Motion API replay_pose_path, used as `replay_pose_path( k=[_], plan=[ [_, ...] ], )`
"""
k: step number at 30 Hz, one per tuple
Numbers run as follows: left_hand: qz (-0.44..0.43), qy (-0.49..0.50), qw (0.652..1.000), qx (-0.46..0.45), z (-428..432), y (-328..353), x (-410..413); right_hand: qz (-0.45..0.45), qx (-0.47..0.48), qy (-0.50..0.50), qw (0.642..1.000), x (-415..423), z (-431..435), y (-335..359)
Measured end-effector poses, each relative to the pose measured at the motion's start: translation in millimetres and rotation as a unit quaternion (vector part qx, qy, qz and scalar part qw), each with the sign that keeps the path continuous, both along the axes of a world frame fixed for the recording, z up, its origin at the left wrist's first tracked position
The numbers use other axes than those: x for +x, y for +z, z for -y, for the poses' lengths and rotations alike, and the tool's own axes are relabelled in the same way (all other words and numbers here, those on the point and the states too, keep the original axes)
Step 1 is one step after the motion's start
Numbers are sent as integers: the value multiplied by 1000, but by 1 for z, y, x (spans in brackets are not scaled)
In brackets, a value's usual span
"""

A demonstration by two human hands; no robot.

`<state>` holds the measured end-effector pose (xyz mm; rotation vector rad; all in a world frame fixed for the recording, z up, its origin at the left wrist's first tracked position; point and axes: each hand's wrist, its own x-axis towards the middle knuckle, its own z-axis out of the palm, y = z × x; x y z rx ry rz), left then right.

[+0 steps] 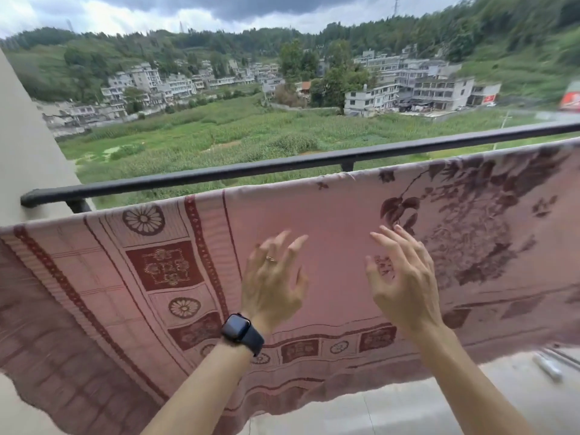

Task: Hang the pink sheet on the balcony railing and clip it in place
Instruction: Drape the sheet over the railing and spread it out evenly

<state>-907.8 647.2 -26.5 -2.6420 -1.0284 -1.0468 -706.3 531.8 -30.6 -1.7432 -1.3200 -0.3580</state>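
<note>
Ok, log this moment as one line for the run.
pink sheet: draped on line before balcony railing | left hand: open, empty | right hand: open, empty | clips: none visible

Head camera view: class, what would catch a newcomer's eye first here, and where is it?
The pink sheet with dark red flower patterns fills the lower half, draped in front of the black railing. Before it, at centre, the left hand and right hand are raised, open and empty. Beyond the railing lie green fields and grey-white houses.
</note>
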Motion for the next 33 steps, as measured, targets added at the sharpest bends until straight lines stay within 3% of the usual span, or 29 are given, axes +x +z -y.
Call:
replay_pose_path(
  k=[5,10,16,24,28,33],
  plan=[
    [-122,-143,976,-114,60,-47,154,-64,-45,-154,985,103,104,-48],
    [-215,-239,925,-202,101,-76,310,-60,-151,-304,939,206,192,-79],
    [-255,-343,888,-173,136,-77,480,-67,-204,-404,889,317,244,-90],
    [-242,-421,872,-60,173,-60,685,-96,-230,-474,844,468,292,-74],
    [-244,-446,860,-50,202,-43,775,-109,-224,-481,840,546,315,-64],
    [-227,-440,869,-11,235,-26,882,-114,-217,-466,850,657,344,-57]
  ],
)
